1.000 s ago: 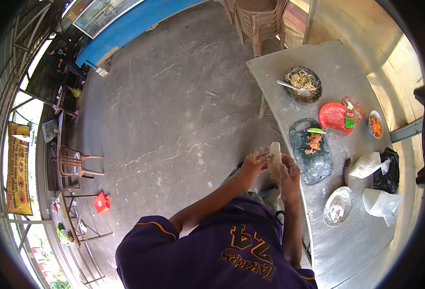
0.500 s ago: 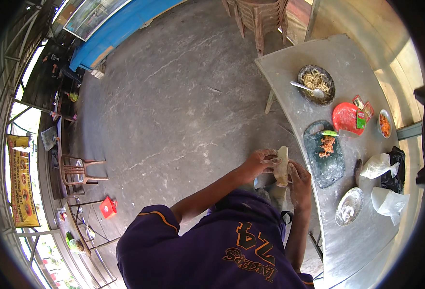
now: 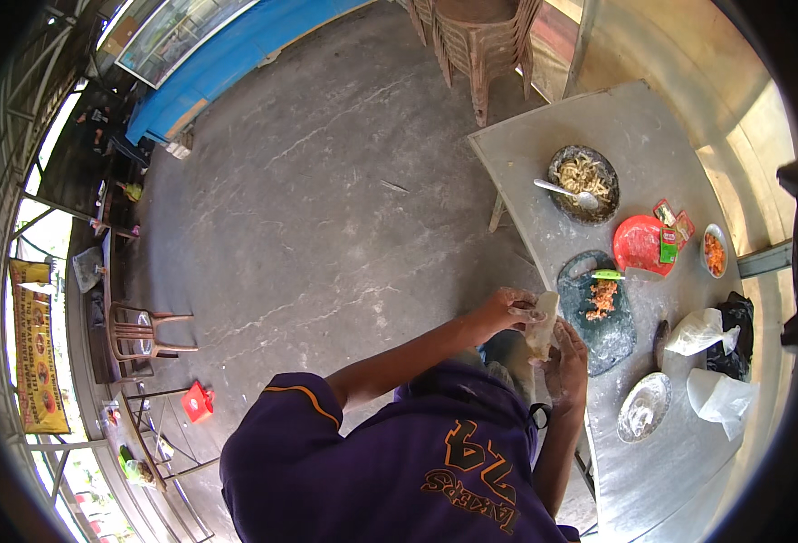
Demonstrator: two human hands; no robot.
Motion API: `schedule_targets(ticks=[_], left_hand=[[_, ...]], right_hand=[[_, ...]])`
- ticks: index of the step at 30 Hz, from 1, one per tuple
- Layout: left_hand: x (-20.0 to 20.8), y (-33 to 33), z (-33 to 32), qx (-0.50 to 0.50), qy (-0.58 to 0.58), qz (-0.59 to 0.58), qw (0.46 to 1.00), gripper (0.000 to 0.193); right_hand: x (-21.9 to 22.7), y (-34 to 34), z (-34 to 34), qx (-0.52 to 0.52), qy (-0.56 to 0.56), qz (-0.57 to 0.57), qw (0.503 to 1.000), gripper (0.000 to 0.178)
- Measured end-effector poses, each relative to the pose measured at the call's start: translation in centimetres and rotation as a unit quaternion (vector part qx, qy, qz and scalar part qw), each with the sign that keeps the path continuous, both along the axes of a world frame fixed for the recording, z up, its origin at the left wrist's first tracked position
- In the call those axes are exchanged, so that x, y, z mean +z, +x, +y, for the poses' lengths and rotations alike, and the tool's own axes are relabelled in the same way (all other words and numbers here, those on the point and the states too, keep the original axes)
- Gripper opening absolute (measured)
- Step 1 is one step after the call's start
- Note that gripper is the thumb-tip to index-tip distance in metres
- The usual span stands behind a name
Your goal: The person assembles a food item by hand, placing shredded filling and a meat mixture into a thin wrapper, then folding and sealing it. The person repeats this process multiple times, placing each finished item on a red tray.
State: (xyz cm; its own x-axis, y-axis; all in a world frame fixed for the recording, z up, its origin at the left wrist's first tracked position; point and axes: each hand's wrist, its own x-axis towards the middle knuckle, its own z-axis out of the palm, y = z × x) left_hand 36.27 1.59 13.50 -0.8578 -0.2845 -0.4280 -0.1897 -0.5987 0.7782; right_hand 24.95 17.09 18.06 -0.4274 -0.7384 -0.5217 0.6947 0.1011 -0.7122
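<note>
Both hands close around a pale rolled wrap [image 3: 541,324] held upright between them: the left hand [image 3: 507,309] grips its upper part with curled fingers, and the right hand [image 3: 566,360] cups its lower side from beneath. Just right of the hands, on the grey table [image 3: 634,136], lies a dark cutting board [image 3: 611,330] bearing chopped orange filling [image 3: 602,297] and a green-handled knife [image 3: 608,274]; beyond them sit a red plate [image 3: 639,244] and a bowl of noodles [image 3: 583,172].

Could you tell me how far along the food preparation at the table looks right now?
Chopped orange vegetable already lies on the dark cutting board beside a green-handled knife. The left hand and right hand hold a pale peeled piece, uncut.
</note>
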Motion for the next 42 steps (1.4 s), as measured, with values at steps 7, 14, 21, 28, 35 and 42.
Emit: schedule_targets(ticks=[7, 14, 21, 28, 35, 42], left_hand=[[0.0, -6.8, -0.1, 0.065, 0.093, 0.046, 0.992, 0.048], [-0.4, -15.0, 1.1, 0.062, 0.296, 0.145, 0.942, 0.08], [-1.1, -18.6, 1.8, 0.073, 0.39, 0.106, 0.912, 0.085], [-2.9, -21.2, 3.4, 0.047, 0.342, 0.122, 0.931, 0.09], [-3.8, -20.9, 3.2, 0.052, 0.368, 0.13, 0.919, 0.082], [-2.5, -20.7, 3.5, 0.085, 0.339, 0.117, 0.93, 0.06]], right_hand=[[0.3, -5.3, -1.4, -0.055, 0.003, 0.115, 0.992, 0.033], [1.7, -8.7, -2.2, 0.036, 0.078, 0.634, 0.768, 0.026], [1.2, -10.7, -1.7, 0.072, 0.11, 0.755, 0.642, 0.057], [-0.4, -12.4, -1.5, 0.175, 0.081, 0.707, 0.68, 0.077], [-1.0, -12.5, -1.5, 0.149, 0.079, 0.712, 0.681, 0.078], [-2.0, -12.4, -2.4, 0.133, 0.051, 0.681, 0.718, 0.077]])
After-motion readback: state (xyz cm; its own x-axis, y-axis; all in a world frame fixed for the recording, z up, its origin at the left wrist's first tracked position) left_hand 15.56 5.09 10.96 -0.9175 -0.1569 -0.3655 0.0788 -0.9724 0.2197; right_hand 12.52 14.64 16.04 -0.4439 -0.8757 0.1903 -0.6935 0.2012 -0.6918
